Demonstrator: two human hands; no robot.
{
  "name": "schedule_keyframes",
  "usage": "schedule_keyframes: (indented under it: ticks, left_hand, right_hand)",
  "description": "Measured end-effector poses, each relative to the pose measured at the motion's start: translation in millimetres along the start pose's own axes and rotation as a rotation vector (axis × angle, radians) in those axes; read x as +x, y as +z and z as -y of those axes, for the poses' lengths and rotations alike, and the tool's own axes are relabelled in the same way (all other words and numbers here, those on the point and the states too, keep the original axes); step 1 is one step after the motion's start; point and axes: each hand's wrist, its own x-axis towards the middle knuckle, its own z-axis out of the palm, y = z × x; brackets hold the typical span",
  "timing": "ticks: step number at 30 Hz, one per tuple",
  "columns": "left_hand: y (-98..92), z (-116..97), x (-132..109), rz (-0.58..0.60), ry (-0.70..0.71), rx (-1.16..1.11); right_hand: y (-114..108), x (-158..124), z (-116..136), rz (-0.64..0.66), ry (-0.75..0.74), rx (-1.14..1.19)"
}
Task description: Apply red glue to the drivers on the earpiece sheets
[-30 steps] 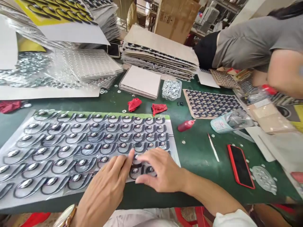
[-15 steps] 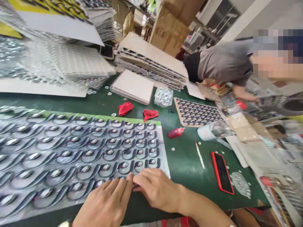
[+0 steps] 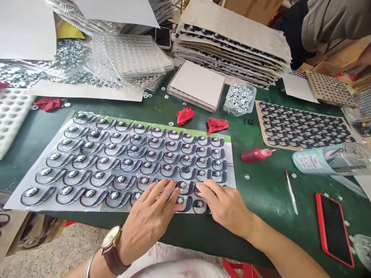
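Note:
A white sheet with a green top edge point(image 3: 228, 139) lies on the table under clear plastic. It carries rows of dark curved bands point(image 3: 101, 164), each with a shiny round stud at one end. My left hand point(image 3: 153, 210) rests over the lower rows with its fingers stretched out and the thumb apart. A watch point(image 3: 111, 236) is on that wrist. Close to the sheet's lower right corner, my right hand point(image 3: 223, 208) touches the bands with bent, slightly spread fingers. I see nothing held in either hand; some bands under the fingers are hidden.
Red cloth pieces point(image 3: 218, 125), a tub of metal discs point(image 3: 240, 99) and stacked cards point(image 3: 197, 83) lie beyond the sheet. On the right are a red bottle point(image 3: 256, 155), tweezers point(image 3: 291, 193), a clear bottle point(image 3: 333, 158) and a red-cased phone point(image 3: 334, 227). A person stands at the upper right.
My hands have moved apart from their closed, touching position at the sheet's lower edge, and the fingers have loosened. The view has turned, showing more of the sheet's left side.

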Motion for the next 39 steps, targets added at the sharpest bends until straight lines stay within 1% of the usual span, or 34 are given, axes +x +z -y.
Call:
schedule_keyframes:
  ticks: [3,8,12,16,21,23,30,34,39]
  left_hand:
    - [3.5,0,-1,0.035,-0.007,-0.003]
    - [4.5,0,-4,0.04,-0.015,-0.016]
    - [4.3,0,-4,0.031,-0.01,-0.012]
    - [4.4,1,-3,0.014,0.008,-0.002]
    - [3.6,2,-2,0.013,0.005,-0.003]
    - [3.1,2,-2,0.023,0.005,-0.002]
    - [2.4,2,-4,0.047,-0.011,-0.009]
    - [1.9,3,-1,0.051,-0.014,-0.01]
    - [0.7,3,0,0.058,-0.013,-0.012]
  right_hand:
    - [2,2,-2,0.027,0.012,-0.033]
    - [2,3,-4,0.059,0.007,-0.046]
    - [0,6,-5,0.036,-0.005,-0.027]
    - [1,8,-11,-0.009,-0.059,0.014]
    - [1,7,-21,-0.081,-0.089,0.057]
    - [-1,10,-27,-0.091,-0.103,0.06]
    - [1,25,-45,-0.047,-0.184,0.116]
    - [2,28,-46,-0.03,-0.204,0.128]
    - [0,30,-46,0.028,-0.212,0.111]
